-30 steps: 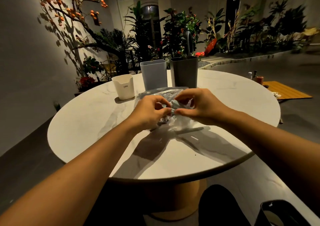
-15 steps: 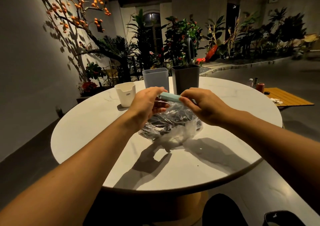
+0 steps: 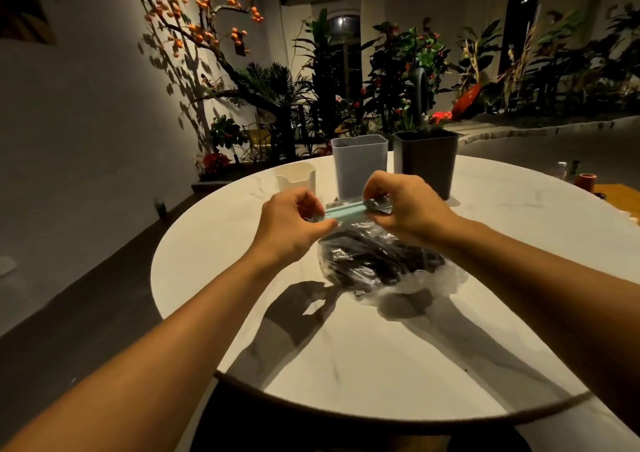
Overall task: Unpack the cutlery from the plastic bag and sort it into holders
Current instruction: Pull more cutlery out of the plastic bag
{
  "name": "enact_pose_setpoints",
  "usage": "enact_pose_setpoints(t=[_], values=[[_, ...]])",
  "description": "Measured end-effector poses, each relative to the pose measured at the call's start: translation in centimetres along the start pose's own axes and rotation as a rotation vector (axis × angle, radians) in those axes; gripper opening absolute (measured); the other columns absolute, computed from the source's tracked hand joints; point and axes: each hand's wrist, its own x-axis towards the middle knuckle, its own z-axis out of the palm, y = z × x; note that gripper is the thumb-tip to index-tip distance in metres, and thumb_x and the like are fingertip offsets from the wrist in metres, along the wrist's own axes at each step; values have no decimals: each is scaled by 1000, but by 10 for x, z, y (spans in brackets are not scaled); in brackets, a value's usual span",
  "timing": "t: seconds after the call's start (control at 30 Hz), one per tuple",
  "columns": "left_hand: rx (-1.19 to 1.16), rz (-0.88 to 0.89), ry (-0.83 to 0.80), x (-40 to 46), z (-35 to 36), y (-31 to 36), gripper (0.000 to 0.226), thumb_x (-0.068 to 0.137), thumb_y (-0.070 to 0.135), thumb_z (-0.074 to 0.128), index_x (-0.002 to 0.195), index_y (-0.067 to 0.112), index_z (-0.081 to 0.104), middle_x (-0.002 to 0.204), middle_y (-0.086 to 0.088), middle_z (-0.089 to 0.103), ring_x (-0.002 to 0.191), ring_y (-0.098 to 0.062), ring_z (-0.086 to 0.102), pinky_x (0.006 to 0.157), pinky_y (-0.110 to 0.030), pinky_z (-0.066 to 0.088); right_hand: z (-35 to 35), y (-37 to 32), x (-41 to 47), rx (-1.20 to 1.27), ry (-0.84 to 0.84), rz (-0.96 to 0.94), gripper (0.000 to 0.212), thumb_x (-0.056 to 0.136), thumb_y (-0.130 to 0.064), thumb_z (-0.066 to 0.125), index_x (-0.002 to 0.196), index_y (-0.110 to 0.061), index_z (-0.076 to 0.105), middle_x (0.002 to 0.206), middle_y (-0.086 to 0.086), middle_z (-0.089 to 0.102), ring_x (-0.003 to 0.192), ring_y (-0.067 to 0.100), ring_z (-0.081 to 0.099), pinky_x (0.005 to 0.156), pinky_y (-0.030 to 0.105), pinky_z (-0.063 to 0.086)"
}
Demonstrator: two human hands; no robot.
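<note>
Both hands were raised above the round white table (image 3: 346, 365), gripping the top edge of the plastic bag (image 3: 384, 261). The left hand (image 3: 289, 228) pinched the left end of the pale green seal strip (image 3: 344, 211) that ran along the mouth of the bag, thumb below and fingers curled over it. The right hand (image 3: 405, 206) pinched the right end of the same strip, fingers curled down over the top edge with the thumb beneath. The strip lay roughly level between the two hands.

The bag hung from the strip, and its lower part rested on the table below the right wrist. It was clear plastic, crumpled, and held a dark mass of cutlery (image 3: 377, 259); single pieces could not be told apart.

Three holders stood upright on the far side of the table, beyond the hands:
- a white holder (image 3: 298, 180), the shortest, at the left;
- a grey holder (image 3: 360, 166) in the middle, directly behind the strip;
- a black holder (image 3: 426, 159) at the right, just beside the grey one.

Potted plants (image 3: 405, 71) stood behind the table.
</note>
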Motion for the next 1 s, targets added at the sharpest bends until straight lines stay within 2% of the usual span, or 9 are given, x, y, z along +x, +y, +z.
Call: enact_pose_setpoints(t=[0.13, 0.23, 0.3, 0.43, 0.53, 0.63, 0.77, 0.87, 1.0], values=[[233, 45, -29, -2, -20, -24, 30, 78, 21, 85, 100, 21, 64, 94, 5, 67, 82, -11, 63, 72, -25, 56, 28, -26, 26, -167, -15, -116, 16, 85, -24, 76, 99, -28, 69, 95, -5, 66, 97, 16, 50, 75, 34, 49], [322, -65, -65, -4, -33, -49, 31, 82, 24, 82, 109, 23, 67, 102, 4, 68, 85, -12, 63, 80, -30, 59, 52, -50, 43, -186, -128, -173, 15, 87, -21, 73, 101, -26, 70, 103, -5, 65, 97, 17, 57, 75, 29, 52], [339, -139, -58, -6, -43, -69, 29, 83, 27, 82, 108, 23, 69, 103, 4, 68, 85, -12, 64, 78, -31, 60, 72, -64, 54, -168, -183, -190, 18, 88, -18, 72, 105, -23, 69, 109, -3, 64, 99, 19, 60, 76, 25, 49], [369, -233, -33, -7, -55, -98, 25, 84, 28, 81, 105, 19, 70, 98, 2, 66, 79, -11, 61, 70, -22, 52, 109, -80, 72, -98, -280, -133, 25, 91, -12, 67, 115, -19, 67, 118, 2, 63, 107, 24, 57, 90, 34, 51], [387, -296, 0, -4, -60, -116, 22, 84, 29, 81, 98, 19, 67, 92, 0, 65, 73, -13, 63, 67, -26, 59, 133, -88, 84, -64, -404, -150, 38, 91, -8, 65, 128, -19, 62, 129, 3, 58, 113, 21, 55, 99, 35, 49], [426, -352, 41, -2, -60, -132, 30, 83, 30, 81, 105, 19, 63, 97, -2, 64, 79, -18, 65, 74, -32, 61, 150, -92, 89, -69, -500, -194, 42, 96, -9, 56, 138, -16, 56, 141, 6, 53, 124, 23, 52, 104, 34, 44], [449, -409, 66, -1, -63, -144, 29, 86, 34, 78, 105, 19, 61, 100, -3, 64, 83, -19, 63, 78, -32, 59, 164, -94, 90, -71, -571, -219, 45, 104, -17, 44, 149, -17, 42, 153, 5, 40, 133, 25, 46, 107, 33, 39], [511, -415, 68, -2, -63, -144, 31, 85, 43, 77, 102, 22, 60, 101, -1, 64, 84, -17, 60, 76, -32, 58, 163, -92, 86, -65, -580, -213, 43, 105, -19, 42, 148, -19, 44, 156, 3, 36, 133, 24, 46, 108, 32, 40], [616, -307, 117, -4, -52, -132, 49, 84, 50, 74, 122, 23, 58, 119, 0, 58, 104, -18, 51, 82, -32, 54, 142, -86, 77, -43, -541, -191, 36, 99, -20, 56, 134, -23, 59, 145, 0, 48, 126, 20, 51, 105, 30, 43]])
